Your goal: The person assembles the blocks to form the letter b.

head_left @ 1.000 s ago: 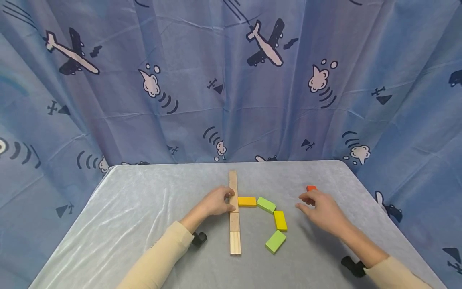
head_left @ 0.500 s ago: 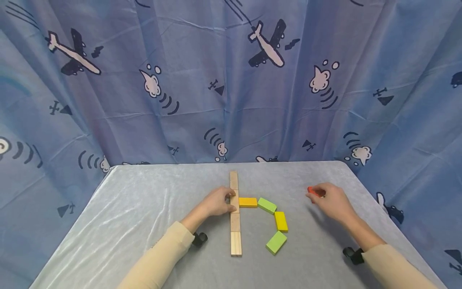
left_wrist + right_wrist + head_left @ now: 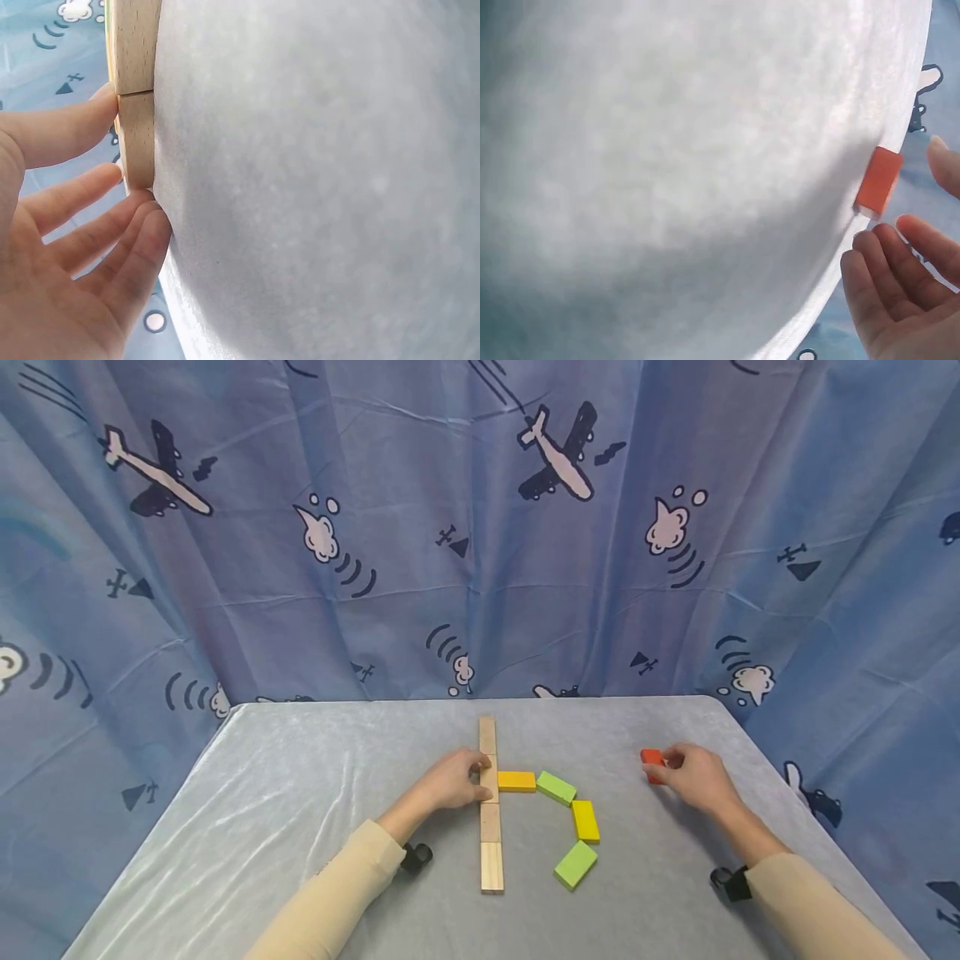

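Several plain wooden blocks (image 3: 491, 822) lie end to end in a straight line. My left hand (image 3: 450, 779) rests at this row from its left side, thumb and fingertips apart on the second block from the far end. In the left wrist view, the thumb is at a wooden block (image 3: 137, 139) near a joint and the fingers are towards its far end. A red block (image 3: 649, 757) lies on the right of the table. My right hand (image 3: 697, 777) is at its right edge, fingers loosely bent; the right wrist view shows the red block (image 3: 880, 180) beside spread fingertips.
From the wooden row a curve runs right: an orange-yellow block (image 3: 517, 782), a green block (image 3: 557, 788), a yellow block (image 3: 586, 822) and another green block (image 3: 575, 865). A grey-white cloth covers the table (image 3: 337, 877). A blue patterned curtain (image 3: 390, 527) hangs behind.
My right hand came down to the red block and took its edge, then drew slightly right with fingers loosened. The red block has shifted a little towards me. The left hand stays put.
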The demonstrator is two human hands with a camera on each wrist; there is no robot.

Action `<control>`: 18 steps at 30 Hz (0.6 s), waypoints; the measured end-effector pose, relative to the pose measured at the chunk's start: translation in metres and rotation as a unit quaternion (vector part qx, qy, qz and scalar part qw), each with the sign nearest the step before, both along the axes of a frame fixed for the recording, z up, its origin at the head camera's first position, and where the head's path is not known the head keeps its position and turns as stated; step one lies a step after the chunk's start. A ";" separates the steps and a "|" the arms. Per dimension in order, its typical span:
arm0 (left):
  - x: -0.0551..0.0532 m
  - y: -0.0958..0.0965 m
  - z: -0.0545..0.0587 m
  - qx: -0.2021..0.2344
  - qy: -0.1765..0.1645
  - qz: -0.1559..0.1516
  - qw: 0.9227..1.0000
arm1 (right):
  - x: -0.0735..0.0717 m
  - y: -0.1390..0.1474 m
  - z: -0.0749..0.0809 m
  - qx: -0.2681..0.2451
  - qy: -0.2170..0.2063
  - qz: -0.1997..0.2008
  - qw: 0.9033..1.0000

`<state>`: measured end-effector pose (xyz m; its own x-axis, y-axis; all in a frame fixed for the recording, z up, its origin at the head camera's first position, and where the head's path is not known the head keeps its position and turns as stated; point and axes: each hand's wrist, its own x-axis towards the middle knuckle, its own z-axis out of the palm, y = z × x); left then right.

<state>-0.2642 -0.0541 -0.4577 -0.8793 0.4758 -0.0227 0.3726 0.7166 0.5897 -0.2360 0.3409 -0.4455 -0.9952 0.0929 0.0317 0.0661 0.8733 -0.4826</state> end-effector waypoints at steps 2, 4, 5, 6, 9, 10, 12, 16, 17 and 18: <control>0.000 0.000 0.000 -0.001 0.000 0.000 1.000 | -0.002 0.001 -0.001 -0.006 -0.017 -0.008 1.000; 0.000 0.000 0.000 0.000 -0.001 0.001 1.000 | -0.003 0.001 -0.003 -0.010 -0.029 -0.014 0.999; 0.000 0.000 0.000 0.000 -0.002 0.001 1.000 | -0.003 0.002 -0.004 -0.011 -0.032 -0.017 0.999; 0.000 0.000 0.000 0.001 -0.002 0.001 1.000 | -0.004 0.002 -0.004 -0.011 -0.034 -0.020 0.999; 0.001 0.000 0.000 0.002 -0.003 0.001 1.000 | -0.005 0.002 -0.006 -0.009 -0.028 -0.022 0.999; 0.001 0.000 0.000 0.002 -0.003 0.001 1.000 | -0.006 0.002 -0.006 -0.008 -0.023 -0.019 1.000; 0.001 0.000 0.000 0.003 -0.003 0.001 1.000 | -0.006 0.002 -0.007 -0.011 -0.018 -0.014 1.000; 0.001 0.000 0.001 0.003 -0.002 -0.001 1.000 | -0.007 0.000 -0.007 -0.023 -0.021 -0.002 0.999; 0.001 -0.001 0.001 0.003 -0.001 -0.001 1.000 | -0.008 -0.001 -0.007 -0.028 -0.026 -0.001 0.999; 0.001 -0.001 0.001 0.002 -0.001 -0.001 1.000 | -0.008 -0.002 -0.007 -0.033 -0.030 0.001 0.999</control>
